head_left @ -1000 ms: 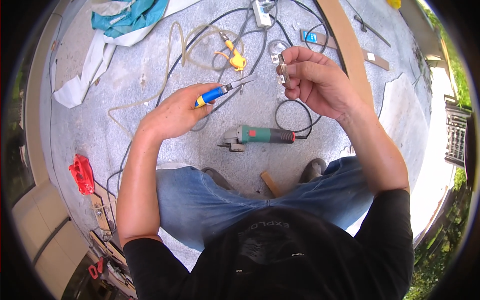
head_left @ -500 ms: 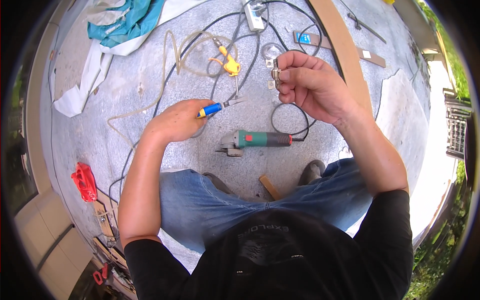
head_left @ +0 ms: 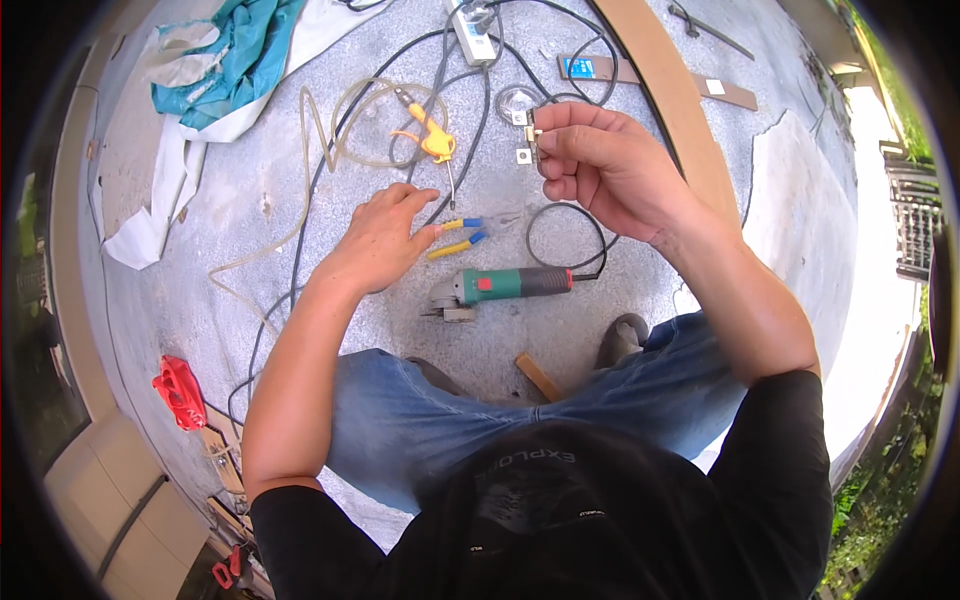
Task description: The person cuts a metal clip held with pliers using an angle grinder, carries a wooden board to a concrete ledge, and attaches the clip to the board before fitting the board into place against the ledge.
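Right hand (head_left: 610,165) pinches small metal fitting (head_left: 531,135); likely light and stiff, best taken by its edges. Left hand (head_left: 382,238) loosely open, empty, beside yellow-and-blue pliers (head_left: 460,246).

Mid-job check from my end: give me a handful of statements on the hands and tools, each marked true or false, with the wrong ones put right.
1. The right hand pinches a small metal piece. True.
2. The left hand is closed around the pliers. False: the left hand is open, and the pliers are out of its grasp, just beyond the thumb.
3. The yellow air gun lies farther from the person than the angle grinder. True.
4. The pliers have plain red handles. False: they are yellow and blue.
5. The angle grinder has a green and black body. True.
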The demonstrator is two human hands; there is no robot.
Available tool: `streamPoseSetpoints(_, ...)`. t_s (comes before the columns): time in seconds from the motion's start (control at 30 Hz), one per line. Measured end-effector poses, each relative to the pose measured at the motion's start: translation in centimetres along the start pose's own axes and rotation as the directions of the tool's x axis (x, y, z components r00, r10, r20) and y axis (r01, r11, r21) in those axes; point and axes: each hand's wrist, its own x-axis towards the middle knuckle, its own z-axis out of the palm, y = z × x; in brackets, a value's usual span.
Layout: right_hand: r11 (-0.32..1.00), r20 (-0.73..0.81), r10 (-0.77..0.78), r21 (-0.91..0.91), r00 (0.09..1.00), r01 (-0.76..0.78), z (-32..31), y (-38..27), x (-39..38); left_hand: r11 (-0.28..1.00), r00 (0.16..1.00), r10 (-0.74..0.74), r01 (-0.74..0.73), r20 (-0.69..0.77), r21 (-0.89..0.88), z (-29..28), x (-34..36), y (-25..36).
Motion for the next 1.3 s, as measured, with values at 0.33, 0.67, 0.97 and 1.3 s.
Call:
streamPoseSetpoints(0.33, 0.993, -0.171, -0.120, 0.000, 0.978, 0.122, -3.6, -0.7, 1.8, 0.996, 0.993, -0.092, 0.092, 0.073, -0.007, -1.8, 1.1, -1.9)
streamPoseSetpoints(0.67, 0.915, -0.327, 0.189, 0.401, 0.926, -0.045, -1.7, -1.1, -4.9, 0.956, 0.878, -0.215, 0.278, 0.429, -0.090, 4.4, -4.2, 2.3)
streamPoseSetpoints(0.97, 0.952, -0.849, 0.181, 0.025, 0.497, -0.305, 0.5, 3.2, -29.0, 0.903, 0.832, -0.137, 0.328, 0.538, -0.278, 3.8, -23.8, 21.5)
streamPoseSetpoints(1.3, 0.868, -0.975, 0.050, 0.150, -0.218, -0.473, -6.6, -2.5, -77.6, 0.973, 0.729, -0.222, 0.204, 0.647, 0.104, -21.9, -26.8, 30.8)
